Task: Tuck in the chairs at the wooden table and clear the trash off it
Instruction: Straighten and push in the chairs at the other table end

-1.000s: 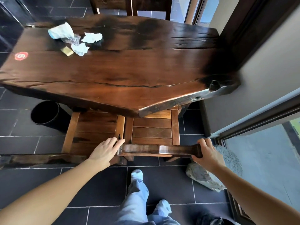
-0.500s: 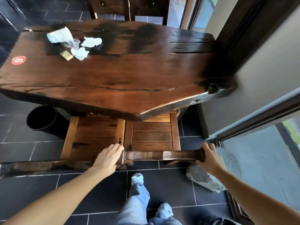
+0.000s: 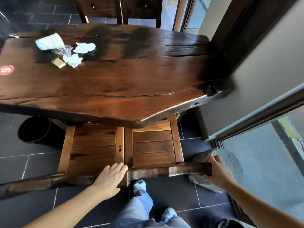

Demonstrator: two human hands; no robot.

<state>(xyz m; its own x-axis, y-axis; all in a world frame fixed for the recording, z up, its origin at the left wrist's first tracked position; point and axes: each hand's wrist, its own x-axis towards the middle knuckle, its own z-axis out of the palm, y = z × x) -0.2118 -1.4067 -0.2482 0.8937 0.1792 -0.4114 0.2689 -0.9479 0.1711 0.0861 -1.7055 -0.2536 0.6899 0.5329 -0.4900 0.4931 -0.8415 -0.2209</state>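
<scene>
A dark wooden table (image 3: 125,89) fills the middle of the view. Two wooden chairs stand side by side at its near edge, their seats partly under the top. My left hand (image 3: 110,176) grips the left end of the right chair's (image 3: 153,145) top rail and my right hand (image 3: 217,170) grips its right end. The left chair (image 3: 92,145) stands untouched beside it. Trash lies at the table's far left: a tipped paper cup (image 3: 48,41), crumpled tissues (image 3: 84,47), clear wrap and a small yellow piece (image 3: 58,63).
A black bin (image 3: 35,130) stands on the dark tiled floor under the table's left side. A grey stone (image 3: 228,160) sits right of the chair by a glass door. Two more chairs (image 3: 118,9) stand at the far side. A wall runs along the right.
The right chair has slid forward, farther under the table, with both hands still on its top rail. My view has come closer to the table.
</scene>
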